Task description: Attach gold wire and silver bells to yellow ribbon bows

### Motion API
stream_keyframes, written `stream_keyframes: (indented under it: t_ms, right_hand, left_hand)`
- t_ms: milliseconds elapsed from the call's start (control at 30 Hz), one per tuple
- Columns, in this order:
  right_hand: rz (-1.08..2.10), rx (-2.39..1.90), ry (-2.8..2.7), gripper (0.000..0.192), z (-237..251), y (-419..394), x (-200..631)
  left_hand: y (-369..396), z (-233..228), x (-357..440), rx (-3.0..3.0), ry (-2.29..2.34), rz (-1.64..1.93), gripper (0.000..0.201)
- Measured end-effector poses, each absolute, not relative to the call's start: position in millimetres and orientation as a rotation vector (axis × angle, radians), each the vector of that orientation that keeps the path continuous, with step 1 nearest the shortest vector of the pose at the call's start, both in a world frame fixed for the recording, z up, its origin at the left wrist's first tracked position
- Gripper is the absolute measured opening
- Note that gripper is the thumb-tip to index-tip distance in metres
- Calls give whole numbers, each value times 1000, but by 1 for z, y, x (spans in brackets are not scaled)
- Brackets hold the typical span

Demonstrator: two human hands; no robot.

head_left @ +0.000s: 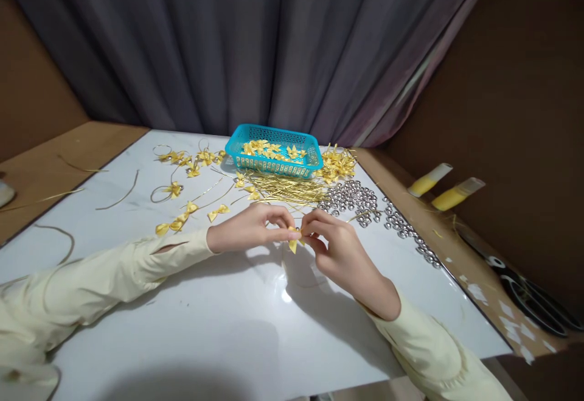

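Note:
Over the middle of the white board, a small yellow ribbon bow (293, 245) is pinched between both hands. My left hand (250, 228) grips its left side with thumb and forefinger. From the right, my right hand (340, 252) closes its fingertips on the same bow; its knot is partly hidden by the fingers. Just beyond the hands lies a bundle of gold wire ties (287, 188). Silver metal rings (353, 197) are heaped to the right of it. Loose yellow bows (219, 212) rest on the board near my left wrist.
A turquoise basket (235, 153) with yellow bows stands at the back, beside a pile of bows (337, 165). Black scissors (531, 303), paper scraps (506, 310) and two yellow-filled tubes (458, 194) lie along the right. Bent wires (121, 197) are scattered at left.

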State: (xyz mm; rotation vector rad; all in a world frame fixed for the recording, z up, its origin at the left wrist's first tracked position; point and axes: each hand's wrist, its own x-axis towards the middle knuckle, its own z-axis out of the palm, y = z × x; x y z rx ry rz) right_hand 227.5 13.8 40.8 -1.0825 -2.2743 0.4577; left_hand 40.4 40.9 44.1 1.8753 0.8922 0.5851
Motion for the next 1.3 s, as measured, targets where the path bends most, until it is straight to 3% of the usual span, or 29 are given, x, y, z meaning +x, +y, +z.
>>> stream_keyframes:
  t_ms: [533,1300]
  right_hand:
    - [559,-1105,-2154,22,42,15,228]
    - [628,-1187,-2128,21,43,17,227]
  left_hand:
    - [41,40,45,2034,973,592,38]
    - [38,32,45,2115,931,598,22]
